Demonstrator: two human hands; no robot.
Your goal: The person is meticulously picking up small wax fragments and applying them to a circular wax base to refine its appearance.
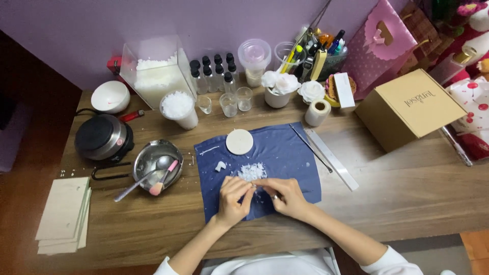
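Hands [262, 196] over flaky white wax [251, 171]

white bit between fingers [252, 187] perhaps wax, forearms cropped

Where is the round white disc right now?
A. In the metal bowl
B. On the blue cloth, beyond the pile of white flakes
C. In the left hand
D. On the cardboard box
B: the round white disc lies flat on the blue cloth, past the pile of white flakes and clear of both hands.
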